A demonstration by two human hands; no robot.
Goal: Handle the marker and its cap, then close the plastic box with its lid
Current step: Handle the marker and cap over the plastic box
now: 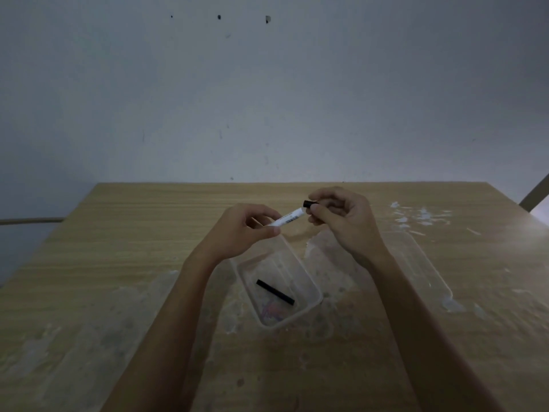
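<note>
A white marker (287, 219) is held in the air above the table, slanting up to the right. My left hand (248, 227) grips its lower barrel. My right hand (338, 220) pinches the black cap (309, 204) at the marker's upper end; whether the cap is fully seated I cannot tell. Below my hands a clear plastic box (312, 285) stands open on the table, with a black stick-like object (275, 292) and some small coloured items inside. The clear lid (427, 263) lies flat on the table to the right of the box.
The wooden table (118, 263) has whitish smears and scuffs, mostly at the right and front. A grey wall rises right behind its far edge. A chair part (534, 194) shows at the far right.
</note>
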